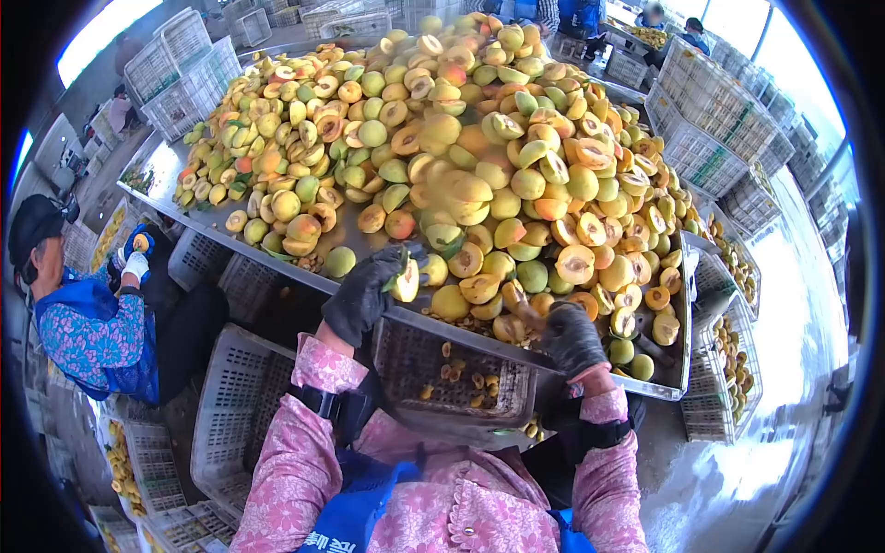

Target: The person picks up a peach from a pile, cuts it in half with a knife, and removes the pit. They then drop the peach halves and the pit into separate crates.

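Observation:
My left hand (358, 297), in a dark glove, is at the table's near edge. Its fingers are closed around a cut peach piece (406, 280) with pale yellow flesh and a green leaf against it. My right hand (573, 337), gloved too, is curled at the near edge of the pile, right of a blurred brownish shape (522, 306). What its fingers hold, if anything, I cannot make out. A large heap of whole and halved peaches (576, 264) covers the metal table (207, 218), several halves showing the pit or its hollow.
Below the table edge, a plastic crate (458, 371) contains a few fruit pieces; another crate (241, 396) stands left of it. Crates of peaches (737, 369) line the right side. A co-worker (97, 309) sits at left holding a fruit. Stacked crates (710, 120) stand behind.

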`<move>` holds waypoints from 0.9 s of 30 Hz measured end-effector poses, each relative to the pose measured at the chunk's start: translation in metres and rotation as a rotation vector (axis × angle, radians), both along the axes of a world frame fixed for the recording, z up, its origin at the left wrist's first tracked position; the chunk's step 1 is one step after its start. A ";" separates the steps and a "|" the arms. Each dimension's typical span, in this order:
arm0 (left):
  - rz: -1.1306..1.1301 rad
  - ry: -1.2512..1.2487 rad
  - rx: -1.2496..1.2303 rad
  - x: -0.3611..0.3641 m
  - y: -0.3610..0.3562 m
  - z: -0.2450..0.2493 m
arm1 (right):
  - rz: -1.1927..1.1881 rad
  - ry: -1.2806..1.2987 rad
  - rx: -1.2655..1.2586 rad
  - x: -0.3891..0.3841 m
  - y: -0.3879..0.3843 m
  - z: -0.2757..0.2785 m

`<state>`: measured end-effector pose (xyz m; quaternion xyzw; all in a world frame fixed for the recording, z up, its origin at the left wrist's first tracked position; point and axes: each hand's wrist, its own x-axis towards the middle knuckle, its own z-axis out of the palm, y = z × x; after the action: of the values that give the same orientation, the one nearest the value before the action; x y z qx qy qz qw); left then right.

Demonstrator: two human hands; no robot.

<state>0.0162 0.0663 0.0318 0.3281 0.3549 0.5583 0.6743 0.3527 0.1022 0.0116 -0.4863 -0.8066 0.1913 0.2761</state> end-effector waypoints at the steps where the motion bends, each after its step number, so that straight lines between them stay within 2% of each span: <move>1: -0.036 -0.335 0.021 0.004 -0.008 0.005 | -0.016 0.176 0.073 0.004 -0.004 0.002; 3: -0.118 -0.560 -0.021 0.012 -0.015 0.006 | -0.342 0.474 -0.446 0.003 -0.018 0.016; 5: -0.214 -0.750 -0.030 0.023 -0.022 0.010 | -0.248 0.921 -0.604 0.009 -0.031 0.017; 6: -0.161 -0.810 -0.108 0.033 -0.028 0.015 | -0.196 1.144 -0.678 0.014 -0.039 0.018; 7: -0.179 -0.845 -0.124 0.042 -0.033 0.019 | -0.192 1.039 -0.722 0.012 -0.049 0.027; 9: -0.214 -0.912 -0.159 0.058 -0.043 0.022 | -0.100 1.050 -0.797 -0.002 -0.076 0.049; 11: -0.108 -0.889 -0.271 0.071 -0.056 0.010 | -0.119 1.061 -0.905 -0.016 -0.101 0.050; 13: -0.074 -0.859 -0.305 0.084 -0.070 0.006 | -0.049 0.883 -1.041 -0.025 -0.116 0.057; 14: -0.055 -0.852 -0.312 0.088 -0.076 0.008 | -0.016 0.904 -1.042 -0.029 -0.125 0.050; 16: -0.008 -0.120 -0.050 0.093 -0.091 -0.011 | 0.030 0.944 -1.034 -0.037 -0.136 0.035; 18: -0.071 0.609 0.288 0.093 -0.099 -0.017 | 0.010 0.907 -1.012 -0.045 -0.138 0.027; 21: -0.021 0.726 0.405 0.104 -0.107 -0.004 | 0.011 0.636 -0.744 -0.054 -0.133 -0.001; 22: 0.000 0.657 0.397 0.109 -0.107 -0.017 | -0.015 0.626 -0.690 -0.059 -0.133 -0.006; 24: -0.074 0.151 0.065 0.117 -0.107 -0.024 | -0.037 0.528 -0.741 -0.067 -0.131 -0.003; 25: -0.129 0.163 0.055 0.118 -0.104 -0.041 | -0.047 0.478 -0.767 -0.070 -0.130 -0.001; 27: -0.240 0.191 0.037 0.121 -0.098 -0.075 | 0.008 0.298 -0.597 -0.070 -0.130 -0.010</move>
<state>0.1369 -0.0322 -0.0429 0.4322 0.3650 0.4466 0.6932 0.2826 -0.0282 0.0015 -0.5091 -0.6676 0.4893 0.2358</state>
